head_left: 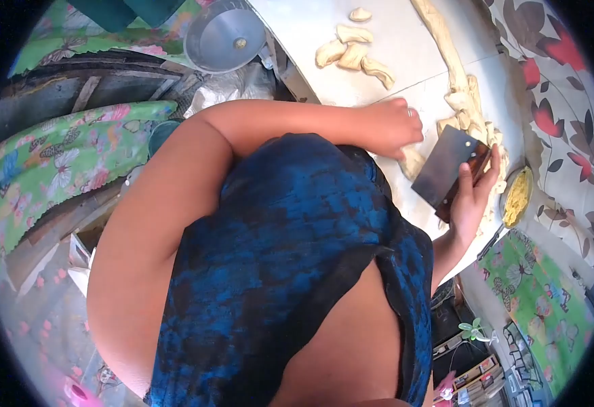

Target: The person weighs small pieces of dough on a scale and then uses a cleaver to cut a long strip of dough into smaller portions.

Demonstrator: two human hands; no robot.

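Observation:
My left hand (393, 127), with a ring on one finger, is curled over the white table, its fingertips closed at one end of a small pale dough piece (412, 163). My right hand (472, 197) grips the dark wooden handle of a flat metal scraper (443, 166), whose blade is tilted between my two hands. Beside and partly behind the scraper lies a heap of pale dough pieces (470, 112), joined by a long dough strip (439, 37) running to the top edge. Several loose dough pieces (352, 55) lie farther left.
The white table (405, 61) meets a flower-patterned sheet (555, 102) on the right. A bowl of yellow food (517, 197) stands at the table's right end. A grey basin (219, 41) is at the upper left, near green butterfly-patterned cloth (73, 156).

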